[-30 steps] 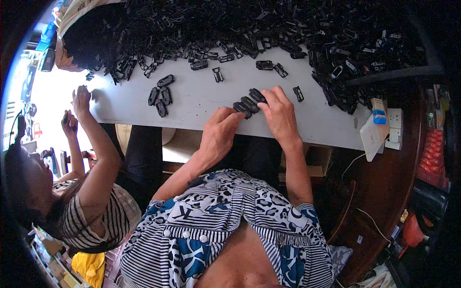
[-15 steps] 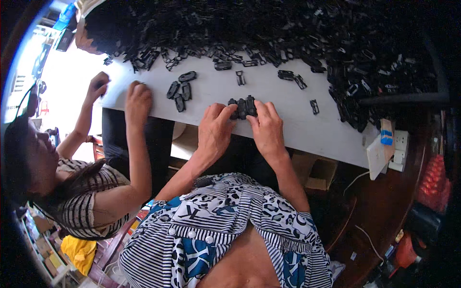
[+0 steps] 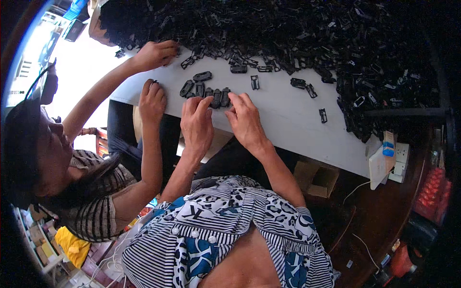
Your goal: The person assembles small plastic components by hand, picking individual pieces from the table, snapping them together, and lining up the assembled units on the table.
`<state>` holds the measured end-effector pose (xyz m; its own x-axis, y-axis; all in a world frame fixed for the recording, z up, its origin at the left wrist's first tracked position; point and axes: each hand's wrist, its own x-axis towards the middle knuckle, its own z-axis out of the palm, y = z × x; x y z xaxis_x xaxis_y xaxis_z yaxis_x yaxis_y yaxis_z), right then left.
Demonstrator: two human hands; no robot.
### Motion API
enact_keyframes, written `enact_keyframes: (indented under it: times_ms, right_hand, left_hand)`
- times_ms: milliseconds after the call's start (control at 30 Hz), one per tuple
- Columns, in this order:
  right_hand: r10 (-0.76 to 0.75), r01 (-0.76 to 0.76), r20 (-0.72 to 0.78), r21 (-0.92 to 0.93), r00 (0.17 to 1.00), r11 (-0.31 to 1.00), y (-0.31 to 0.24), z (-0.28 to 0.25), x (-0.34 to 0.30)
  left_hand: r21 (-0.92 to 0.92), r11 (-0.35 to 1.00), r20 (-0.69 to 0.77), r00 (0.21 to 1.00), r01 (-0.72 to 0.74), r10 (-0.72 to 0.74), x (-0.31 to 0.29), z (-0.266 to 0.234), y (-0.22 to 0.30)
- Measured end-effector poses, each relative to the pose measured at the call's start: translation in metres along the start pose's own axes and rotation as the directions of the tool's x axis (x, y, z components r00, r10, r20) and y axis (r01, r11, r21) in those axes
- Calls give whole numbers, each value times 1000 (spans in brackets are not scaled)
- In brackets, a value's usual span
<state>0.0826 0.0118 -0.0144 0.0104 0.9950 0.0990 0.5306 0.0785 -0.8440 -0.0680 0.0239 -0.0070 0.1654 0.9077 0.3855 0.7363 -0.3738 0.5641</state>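
Note:
Small, oblong black plastic parts (image 3: 217, 98) stand side by side in a short row near the table's front edge, pinched from both ends. My left hand (image 3: 197, 126) has its fingertips against the left end. On the right end rest the fingertips of my right hand (image 3: 248, 124). Just beyond my left fingers lie several similar loose black parts (image 3: 202, 76); one partly touches the row or sits right beside it, I cannot tell which. A small open black frame piece (image 3: 254, 82) lies beyond my right hand.
A large heap of black plastic pieces (image 3: 269, 29) covers the table's far side. At left, a co-worker's hand (image 3: 156, 55) reaches to the heap; the other hand (image 3: 152, 102) is near the front edge. A white power strip (image 3: 399, 158) sits at the table's right end.
Both my hands have moved left with the row of black parts, bringing it up beside the loose ones. The co-worker's far hand has moved right to the heap.

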Motion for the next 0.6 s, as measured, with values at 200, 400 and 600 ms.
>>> enact_keyframes:
  times_ms: [200, 400, 600]
  right_hand:
    - [-150, 35, -232, -435, 961, 900, 10, -32, 18]
    - [-204, 84, -194, -494, 960, 865, 38, -42, 23]
    - [185, -184, -27, 28, 982, 983, 32, -92, -14]
  left_hand:
    - [-151, 987, 44, 997, -61, 68, 8, 13, 16]
    - [-199, 969, 130, 976, -149, 177, 25, 30, 41]
    - [-240, 908, 224, 891, -343, 396, 25, 57, 66]
